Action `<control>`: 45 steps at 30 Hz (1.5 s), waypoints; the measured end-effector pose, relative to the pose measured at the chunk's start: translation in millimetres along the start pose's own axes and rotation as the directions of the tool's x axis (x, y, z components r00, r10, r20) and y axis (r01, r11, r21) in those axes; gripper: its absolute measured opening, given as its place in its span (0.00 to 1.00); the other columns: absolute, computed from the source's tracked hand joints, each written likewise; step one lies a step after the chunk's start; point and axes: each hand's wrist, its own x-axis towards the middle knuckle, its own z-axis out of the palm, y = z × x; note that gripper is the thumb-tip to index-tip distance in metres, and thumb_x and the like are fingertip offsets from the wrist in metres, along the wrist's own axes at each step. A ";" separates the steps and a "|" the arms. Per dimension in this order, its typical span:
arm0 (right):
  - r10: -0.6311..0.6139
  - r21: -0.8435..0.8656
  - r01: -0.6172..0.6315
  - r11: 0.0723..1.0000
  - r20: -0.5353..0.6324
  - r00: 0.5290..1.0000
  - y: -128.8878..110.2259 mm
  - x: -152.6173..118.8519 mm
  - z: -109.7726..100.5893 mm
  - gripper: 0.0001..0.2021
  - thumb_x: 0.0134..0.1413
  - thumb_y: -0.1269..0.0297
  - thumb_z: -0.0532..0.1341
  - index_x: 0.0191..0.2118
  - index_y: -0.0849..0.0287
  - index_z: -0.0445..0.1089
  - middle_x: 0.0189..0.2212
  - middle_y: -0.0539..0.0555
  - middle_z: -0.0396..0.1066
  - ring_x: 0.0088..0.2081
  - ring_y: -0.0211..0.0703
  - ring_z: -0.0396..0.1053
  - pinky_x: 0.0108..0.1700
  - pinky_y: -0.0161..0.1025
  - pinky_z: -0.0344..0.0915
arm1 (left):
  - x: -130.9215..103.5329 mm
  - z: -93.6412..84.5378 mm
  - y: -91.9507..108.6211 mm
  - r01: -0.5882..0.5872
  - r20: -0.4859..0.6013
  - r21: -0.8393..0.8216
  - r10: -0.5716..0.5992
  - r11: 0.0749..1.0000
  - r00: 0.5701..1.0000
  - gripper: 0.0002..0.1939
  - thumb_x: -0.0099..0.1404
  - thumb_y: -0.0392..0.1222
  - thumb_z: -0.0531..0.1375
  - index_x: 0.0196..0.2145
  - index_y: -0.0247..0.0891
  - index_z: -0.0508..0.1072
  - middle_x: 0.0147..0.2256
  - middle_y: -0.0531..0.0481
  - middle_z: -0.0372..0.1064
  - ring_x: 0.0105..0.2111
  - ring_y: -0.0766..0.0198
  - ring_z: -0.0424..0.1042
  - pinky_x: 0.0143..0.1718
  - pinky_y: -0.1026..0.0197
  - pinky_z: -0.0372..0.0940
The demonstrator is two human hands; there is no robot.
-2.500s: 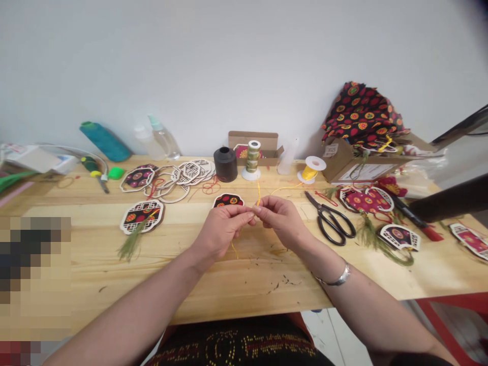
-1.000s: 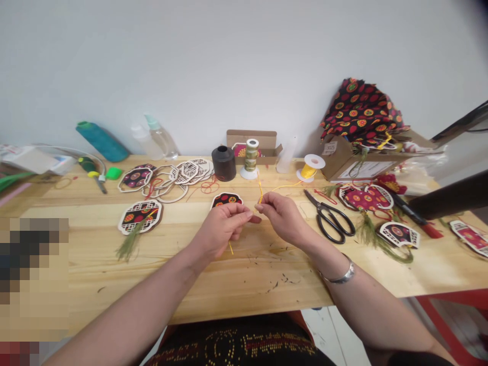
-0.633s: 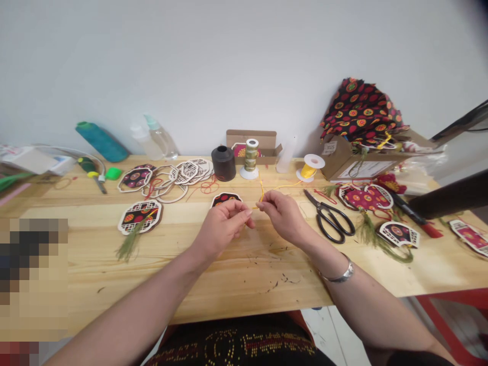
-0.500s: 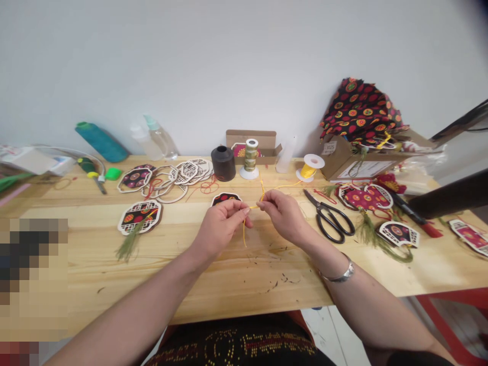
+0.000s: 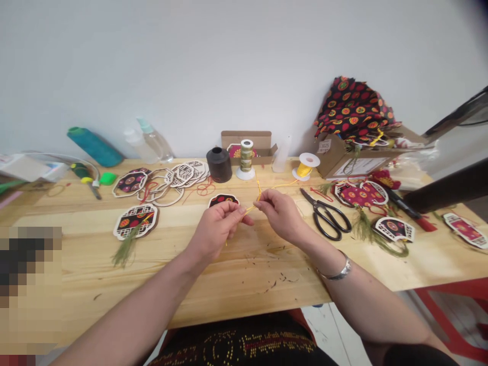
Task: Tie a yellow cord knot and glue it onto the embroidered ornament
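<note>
Between my two hands runs a thin yellow cord (image 5: 249, 209), pinched at both sides above the middle of the table. My left hand (image 5: 219, 223) closes thumb and finger on it, and a tail of cord hangs below the palm. My right hand (image 5: 280, 211), with a silver bangle on the wrist, pinches the cord where a strand rises upward. From there the cord leads back to a yellow spool (image 5: 306, 165). Just behind my left hand lies a dark patterned ornament (image 5: 224, 200), partly covered by the fingers.
Black-handled scissors (image 5: 331, 219) lie right of my right hand. A black cone (image 5: 219, 165) and a gold thread spool (image 5: 246, 156) stand at the back. Wooden frames (image 5: 183, 175) and a tasselled ornament (image 5: 135, 221) lie left. A cardboard box (image 5: 353, 161) holds patterned cloth.
My left hand has turned slightly and slid along the cord, and the hanging tail has shifted left. My right hand keeps its pinch. The whole view has moved a little.
</note>
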 end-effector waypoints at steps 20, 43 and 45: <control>0.158 0.420 -0.211 0.882 0.158 0.975 -2.6 -2.0 0.6 0.09 0.49 0.64 0.58 0.22 0.61 0.63 0.15 0.44 0.57 0.18 0.30 0.52 0.22 0.32 0.49 | -3.3 5.1 -12.7 -0.284 0.109 0.517 0.268 0.808 0.957 0.05 0.57 0.40 0.59 0.26 0.37 0.70 0.21 0.57 0.64 0.21 0.71 0.59 0.23 0.66 0.54; 0.122 0.394 -0.206 0.896 0.228 0.966 -6.0 -3.6 -1.2 0.12 0.49 0.61 0.59 0.21 0.60 0.59 0.17 0.44 0.56 0.19 0.30 0.52 0.23 0.32 0.50 | -6.6 -0.1 -2.7 -0.487 -0.072 0.547 0.618 0.681 0.783 0.04 0.55 0.38 0.60 0.28 0.37 0.67 0.47 0.43 0.60 0.49 0.55 0.63 0.48 0.53 0.61; 0.109 0.343 -0.181 0.922 0.219 0.970 -7.4 -4.0 -0.7 0.11 0.49 0.62 0.59 0.21 0.60 0.59 0.17 0.44 0.56 0.20 0.30 0.52 0.23 0.32 0.50 | -6.4 2.2 -2.2 -0.444 -0.064 0.356 0.496 0.822 0.866 0.07 0.55 0.38 0.60 0.33 0.38 0.66 0.46 0.43 0.63 0.46 0.57 0.66 0.45 0.55 0.64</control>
